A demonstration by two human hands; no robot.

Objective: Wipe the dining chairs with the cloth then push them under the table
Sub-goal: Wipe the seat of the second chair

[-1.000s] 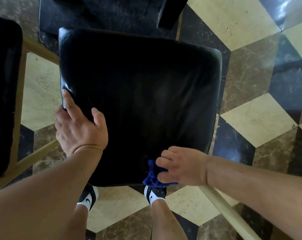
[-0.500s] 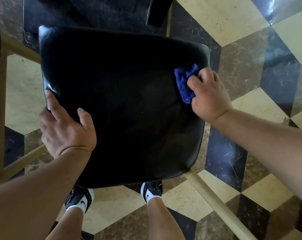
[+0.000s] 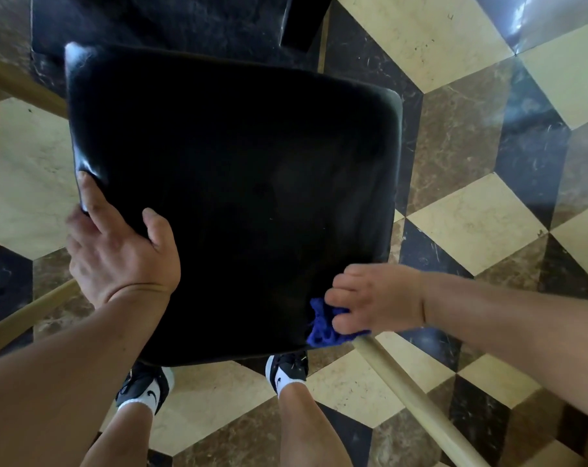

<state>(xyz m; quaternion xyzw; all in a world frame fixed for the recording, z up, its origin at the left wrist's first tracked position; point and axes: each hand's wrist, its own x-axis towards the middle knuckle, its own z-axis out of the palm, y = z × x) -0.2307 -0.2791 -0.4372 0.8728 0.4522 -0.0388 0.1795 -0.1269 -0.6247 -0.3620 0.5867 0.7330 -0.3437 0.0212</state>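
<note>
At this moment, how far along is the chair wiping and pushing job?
Done: nothing can be confirmed; the black padded chair seat shows no clear sign of being finished. In hand: the right hand presses the crumpled blue cloth on the seat's near right corner while the left hand grips its left edge. Left: pushing this chair under the table; other chairs are barely visible.
</note>
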